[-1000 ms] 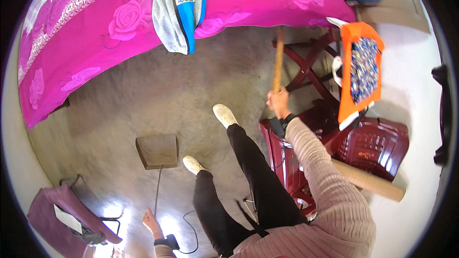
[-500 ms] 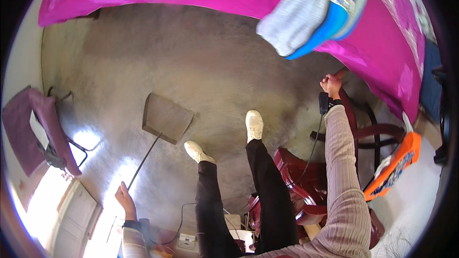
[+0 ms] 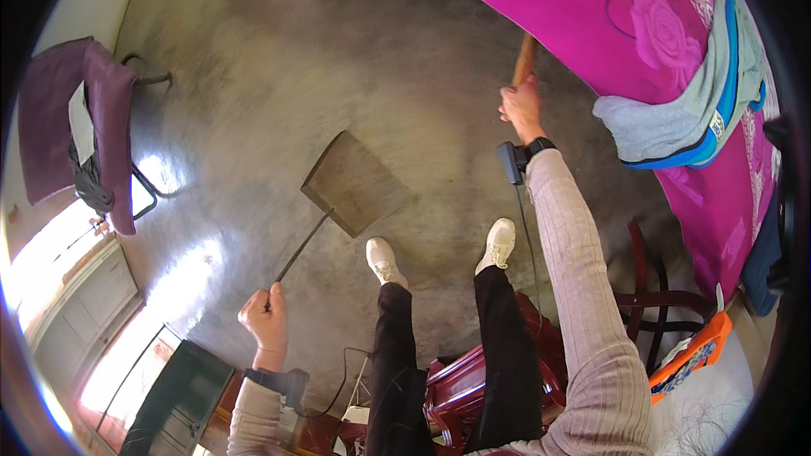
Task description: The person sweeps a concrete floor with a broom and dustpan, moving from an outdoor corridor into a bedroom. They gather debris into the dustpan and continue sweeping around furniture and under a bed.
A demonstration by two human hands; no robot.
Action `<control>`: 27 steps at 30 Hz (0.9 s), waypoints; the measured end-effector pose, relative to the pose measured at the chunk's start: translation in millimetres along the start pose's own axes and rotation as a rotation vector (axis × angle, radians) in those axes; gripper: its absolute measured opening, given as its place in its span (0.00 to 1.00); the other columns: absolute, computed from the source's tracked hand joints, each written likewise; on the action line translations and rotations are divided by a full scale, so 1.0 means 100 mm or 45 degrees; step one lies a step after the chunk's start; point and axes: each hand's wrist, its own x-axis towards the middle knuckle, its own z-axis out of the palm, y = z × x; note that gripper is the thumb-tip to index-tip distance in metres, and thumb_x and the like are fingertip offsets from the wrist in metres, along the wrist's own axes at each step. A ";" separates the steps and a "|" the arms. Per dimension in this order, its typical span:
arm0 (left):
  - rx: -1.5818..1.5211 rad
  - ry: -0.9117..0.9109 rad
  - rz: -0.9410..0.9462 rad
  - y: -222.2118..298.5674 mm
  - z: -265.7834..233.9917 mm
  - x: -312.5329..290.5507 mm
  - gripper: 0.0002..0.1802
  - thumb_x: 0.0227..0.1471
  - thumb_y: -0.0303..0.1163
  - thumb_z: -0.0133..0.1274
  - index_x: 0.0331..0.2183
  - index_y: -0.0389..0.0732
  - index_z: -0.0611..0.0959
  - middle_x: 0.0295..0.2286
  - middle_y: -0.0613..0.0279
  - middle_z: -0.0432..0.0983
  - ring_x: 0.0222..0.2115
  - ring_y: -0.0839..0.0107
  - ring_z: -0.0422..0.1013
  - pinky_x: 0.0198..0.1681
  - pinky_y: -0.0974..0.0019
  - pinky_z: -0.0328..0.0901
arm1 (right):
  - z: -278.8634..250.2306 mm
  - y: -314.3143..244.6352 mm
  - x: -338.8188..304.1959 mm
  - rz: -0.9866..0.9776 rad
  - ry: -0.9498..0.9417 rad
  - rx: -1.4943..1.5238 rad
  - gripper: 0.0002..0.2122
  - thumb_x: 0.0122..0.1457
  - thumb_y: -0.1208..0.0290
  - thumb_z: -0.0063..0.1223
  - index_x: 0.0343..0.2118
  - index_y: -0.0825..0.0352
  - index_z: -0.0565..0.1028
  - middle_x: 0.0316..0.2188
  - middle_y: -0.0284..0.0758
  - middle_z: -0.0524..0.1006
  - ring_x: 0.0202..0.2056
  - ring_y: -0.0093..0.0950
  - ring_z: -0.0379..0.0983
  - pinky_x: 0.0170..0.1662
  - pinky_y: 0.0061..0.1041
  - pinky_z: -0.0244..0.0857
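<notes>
My left hand point(image 3: 264, 318) is closed around the thin dark rod of a long-handled dustpan point(image 3: 359, 184). The pan, grey-brown and flat, is at the floor ahead of my feet, its wide edge turned to the right. My right hand point(image 3: 520, 110) grips a wooden handle point(image 3: 525, 59). This handle runs away from me to the hanging edge of a pink bedcover point(image 3: 583, 8), where its far part is hidden. What is on its far end does not show.
A purple chair point(image 3: 63, 118) with a dark bag stands far left. A grey and blue garment point(image 3: 676, 131) lies on the bed. Dark red wooden furniture point(image 3: 460, 388) is behind my feet, and an orange bag point(image 3: 697, 350) is low right. Cables trail from both wrists.
The view has turned, so the bed sits farther right. My right hand has reached forward and left with the wooden handle. The dustpan appears farther right in the picture, still in my left hand.
</notes>
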 end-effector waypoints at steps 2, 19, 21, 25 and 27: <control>0.044 0.036 0.033 0.00 0.00 0.00 0.25 0.42 0.32 0.59 0.10 0.38 0.60 0.09 0.59 0.51 0.10 0.66 0.50 0.15 0.65 0.48 | 0.35 -0.39 -0.27 -0.144 -0.118 -0.196 0.19 0.51 0.72 0.44 0.45 0.68 0.56 0.15 0.38 0.71 0.13 0.28 0.71 0.13 0.26 0.67; -0.051 0.040 0.131 -0.06 -0.16 -0.02 0.24 0.43 0.40 0.57 0.09 0.42 0.63 0.08 0.59 0.59 0.11 0.59 0.59 0.16 0.61 0.52 | -1.26 0.50 -3.36 -0.459 -0.473 -1.311 0.18 0.46 0.70 0.50 0.40 0.67 0.62 0.19 0.46 0.74 0.23 0.47 0.72 0.27 0.46 0.65; -0.108 -0.068 0.132 -0.13 -0.20 -0.07 0.23 0.43 0.42 0.56 0.10 0.41 0.66 0.09 0.57 0.63 0.13 0.57 0.62 0.17 0.60 0.54 | -1.83 0.61 -3.87 -0.286 -0.500 -1.459 0.18 0.45 0.69 0.51 0.39 0.68 0.62 0.19 0.46 0.74 0.24 0.47 0.72 0.28 0.46 0.65; -0.094 -0.245 0.038 -0.32 -0.29 -0.14 0.23 0.44 0.46 0.55 0.12 0.39 0.73 0.13 0.53 0.68 0.16 0.53 0.67 0.20 0.57 0.59 | -2.84 0.50 -4.76 -0.026 -0.498 -1.406 0.20 0.42 0.67 0.53 0.40 0.66 0.63 0.21 0.50 0.73 0.28 0.49 0.72 0.33 0.45 0.65; -0.132 -0.380 0.006 -0.44 -0.34 -0.16 0.25 0.45 0.51 0.51 0.15 0.37 0.77 0.15 0.49 0.70 0.19 0.50 0.68 0.23 0.56 0.61 | -3.20 0.39 -5.14 0.097 -0.395 -1.264 0.22 0.41 0.67 0.53 0.42 0.65 0.64 0.22 0.52 0.73 0.30 0.51 0.71 0.34 0.45 0.64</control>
